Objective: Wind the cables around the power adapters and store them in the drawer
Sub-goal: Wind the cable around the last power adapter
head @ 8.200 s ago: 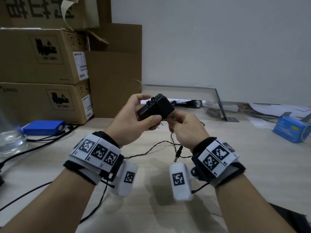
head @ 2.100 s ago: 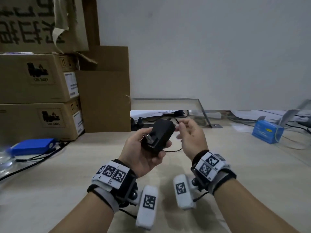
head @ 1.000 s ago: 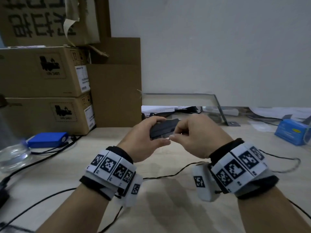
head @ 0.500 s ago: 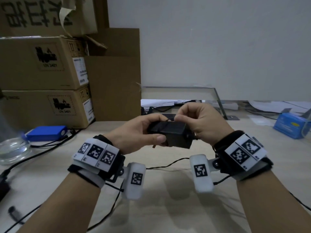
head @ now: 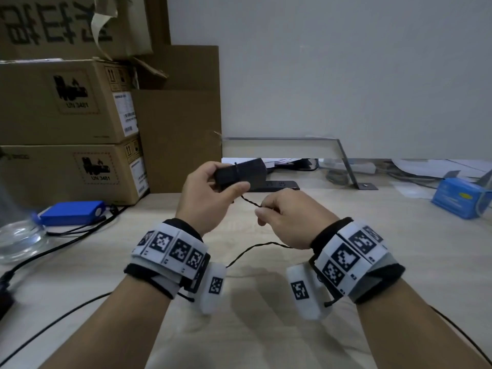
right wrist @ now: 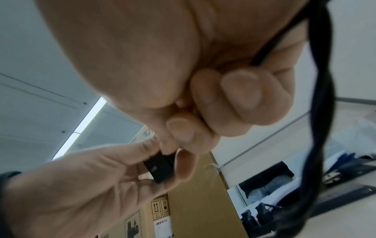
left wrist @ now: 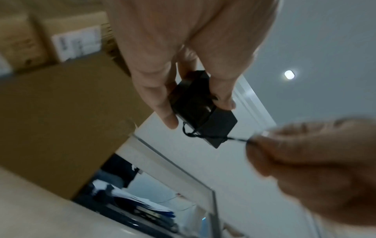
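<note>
A: From the head view, the left hand (head: 210, 193) grips the black adapter (head: 241, 173) above the counter (head: 266, 328), thumb and fingers curled round it. The right hand (head: 286, 218), just beside it, pinches the cable (head: 250, 201), which runs taut up to the adapter.

B: So keep that tension and lay each turn beside the one already on the adapter?

A: I'd say so. The left wrist view shows the cable (left wrist: 205, 136) crossing the adapter (left wrist: 203, 111) under the left fingertips (left wrist: 168, 119); a thumb on each turn would stop it slipping.

B: And the slack?

A: The right wrist view shows the right fingers (right wrist: 240, 95) curled tight on the cable (right wrist: 317, 112), with loose cable trailing behind that hand. Feed it through gradually. No drawer is in view.
</note>
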